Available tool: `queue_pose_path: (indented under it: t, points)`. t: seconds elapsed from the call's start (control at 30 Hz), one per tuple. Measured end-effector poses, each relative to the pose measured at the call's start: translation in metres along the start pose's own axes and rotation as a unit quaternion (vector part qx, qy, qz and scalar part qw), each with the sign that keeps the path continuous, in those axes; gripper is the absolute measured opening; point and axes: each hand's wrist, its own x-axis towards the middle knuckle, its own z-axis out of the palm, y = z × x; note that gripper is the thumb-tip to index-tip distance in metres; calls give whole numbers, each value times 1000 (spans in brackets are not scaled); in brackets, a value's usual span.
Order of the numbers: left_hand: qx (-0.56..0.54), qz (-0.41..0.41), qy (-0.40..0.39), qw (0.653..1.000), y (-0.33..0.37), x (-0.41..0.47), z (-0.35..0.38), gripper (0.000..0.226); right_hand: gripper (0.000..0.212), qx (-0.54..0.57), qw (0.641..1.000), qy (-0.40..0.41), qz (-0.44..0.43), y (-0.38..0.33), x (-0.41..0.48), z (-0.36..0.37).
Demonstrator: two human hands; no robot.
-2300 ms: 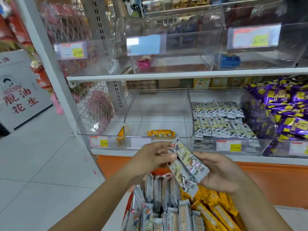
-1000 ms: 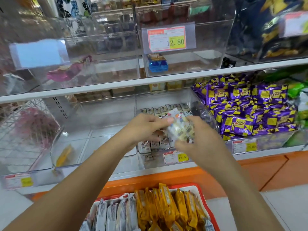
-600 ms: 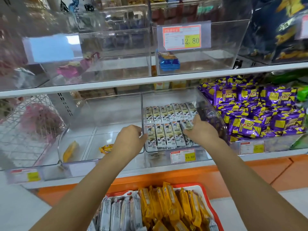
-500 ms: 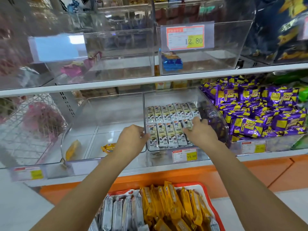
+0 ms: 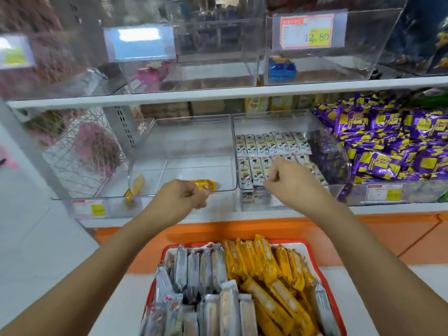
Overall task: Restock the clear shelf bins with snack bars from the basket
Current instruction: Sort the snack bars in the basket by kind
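Head view: the left hand (image 5: 183, 197) hung before the middle bin (image 5: 194, 146), fingers curled into a loose fist with nothing in it. The right hand (image 5: 289, 184), likewise curled and empty, was at the front of the next bin (image 5: 266, 122), over its rows of white bars (image 5: 269, 144). A lone bar (image 5: 206, 184) lay in the middle bin. Below, the basket (image 5: 315, 258) held grey bars (image 5: 194, 270) and yellow bars (image 5: 261, 265).
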Motion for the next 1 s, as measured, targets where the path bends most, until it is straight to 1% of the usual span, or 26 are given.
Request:
queue_pose_path:
  t: [0.07, 0.13, 0.2, 0.23, 0.3, 0.33, 0.4, 0.53, 0.6, 0.7, 0.8, 0.9, 0.93, 0.97, 1.0]
  points:
    - [49, -16, -65, 997, -17, -18, 0, 38, 21, -16, 995, -103, -9, -12, -24, 15]
    - [99, -24, -133, 986, -32, -36, 8, 33, 30, -43, 981, -188, 0, -20, -46, 36]
    - [125, -32, -208, 970, -42, -54, 23, 23, 42, -65, 970, -234, 11, -24, -66, 61]
    - [145, -28, -248, 957, -47, -61, 32, 23, 57, -69, 964, -255, 25, -23, -76, 75]
    - [178, -18, -320, 930, -51, -74, 50, 30, 87, -79, 948, -297, 77, -21, -92, 101]
    - [179, -14, -349, 920, -52, -81, 57, 32, 95, -88, 941, -311, 100, -20, -100, 111]
    - [181, -10, -384, 905, -50, -94, 69, 30, 101, -91, 935, -317, 126, -17, -113, 125]
    - [211, 18, -397, 893, -47, -107, 80, 26, 105, -68, 940, -289, 167, -17, -135, 150]
    - [211, 2, -391, 896, -44, -109, 78, 32, 103, -58, 943, -271, 186, -21, -142, 162]
    - [190, -19, -382, 904, -40, -111, 73, 33, 97, -85, 946, -256, 181, -29, -147, 169]
    - [151, -52, -368, 916, -42, -113, 70, 30, 95, -63, 949, -246, 187, -32, -144, 171]
    - [100, -92, -351, 927, -48, -110, 72, 23, 96, 17, 951, -231, 204, -28, -138, 165]
    - [72, -109, -336, 933, -47, -108, 73, 19, 93, 39, 951, -229, 203, -27, -136, 162]
    - [24, -133, -315, 940, -46, -107, 73, 19, 85, 58, 954, -219, 194, -27, -134, 156]
    - [-37, -160, -287, 944, -42, -105, 72, 23, 73, 79, 960, -196, 181, -27, -133, 152]
